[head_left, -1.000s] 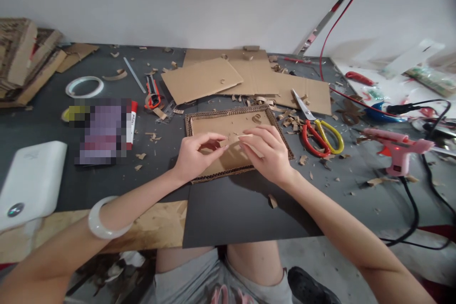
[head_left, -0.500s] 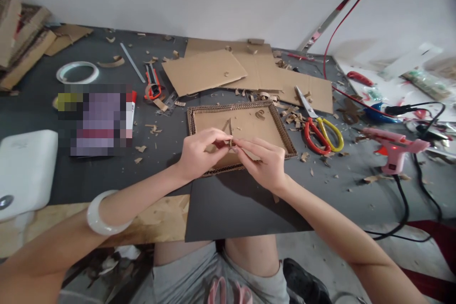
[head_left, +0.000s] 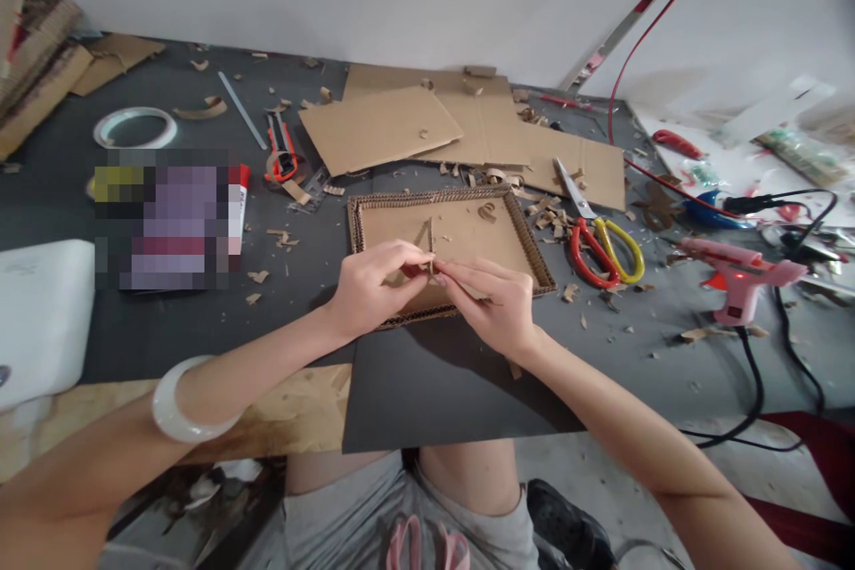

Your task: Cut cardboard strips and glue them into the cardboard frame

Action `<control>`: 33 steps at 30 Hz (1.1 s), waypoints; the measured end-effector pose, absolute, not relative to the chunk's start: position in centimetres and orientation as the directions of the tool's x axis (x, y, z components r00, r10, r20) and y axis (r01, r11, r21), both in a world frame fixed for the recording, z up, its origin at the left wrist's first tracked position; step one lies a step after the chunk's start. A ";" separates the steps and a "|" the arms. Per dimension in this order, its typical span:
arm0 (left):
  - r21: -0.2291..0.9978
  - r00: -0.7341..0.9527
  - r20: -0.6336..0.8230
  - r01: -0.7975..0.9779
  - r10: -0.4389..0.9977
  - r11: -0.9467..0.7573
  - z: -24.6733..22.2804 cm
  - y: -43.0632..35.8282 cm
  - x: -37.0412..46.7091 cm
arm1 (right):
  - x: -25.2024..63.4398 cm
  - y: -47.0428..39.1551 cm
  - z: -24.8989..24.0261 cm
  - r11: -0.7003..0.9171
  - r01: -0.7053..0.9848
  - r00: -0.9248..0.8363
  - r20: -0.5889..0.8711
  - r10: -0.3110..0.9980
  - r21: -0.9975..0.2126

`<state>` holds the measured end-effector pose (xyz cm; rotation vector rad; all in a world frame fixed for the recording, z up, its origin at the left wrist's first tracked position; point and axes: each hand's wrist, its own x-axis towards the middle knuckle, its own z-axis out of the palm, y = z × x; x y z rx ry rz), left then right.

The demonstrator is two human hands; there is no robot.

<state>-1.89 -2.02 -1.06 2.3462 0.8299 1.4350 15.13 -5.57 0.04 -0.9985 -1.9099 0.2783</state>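
A person works with both hands over a shallow cardboard tray (head_left: 468,223) on the dark desk (head_left: 427,392). The left hand (head_left: 369,292) and the right hand (head_left: 498,301) meet above the tray's near half, tips close together. The fingers of each pinch a small cardboard strip (head_left: 431,266), mostly hidden between them; a thin part of it shows just beyond the fingertips, over the tray floor. Whether it touches that floor cannot be told.

The tray has a raised corrugated rim on all sides, and a curled scrap (head_left: 487,212) lies inside, toward the far right corner. Flat cardboard sheets (head_left: 380,129) overlap beyond the tray. To its right, scissors (head_left: 605,254) with one red and one yellow handle lie open, blades pointing away, and farther right is a pink glue gun (head_left: 738,276) with a black cable. To the left are an orange utility knife (head_left: 282,151), a translucent stick (head_left: 241,110), a roll of tape (head_left: 134,113) and a red-capped marker (head_left: 237,209). A white bangle (head_left: 175,405) circles the left forearm.
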 end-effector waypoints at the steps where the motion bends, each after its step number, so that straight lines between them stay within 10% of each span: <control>1: 0.501 0.347 0.723 0.333 0.598 -0.799 -1.1 -2.0 -1.9 | 15.2 -5.6 0.0 0.642 0.528 -0.239 0.628 0.741 -0.556; 33: 0.501 0.352 0.723 0.326 0.594 -0.802 -1.2 -2.0 -1.9 | 15.3 -5.5 -0.1 0.660 0.530 -0.254 0.642 0.723 -0.533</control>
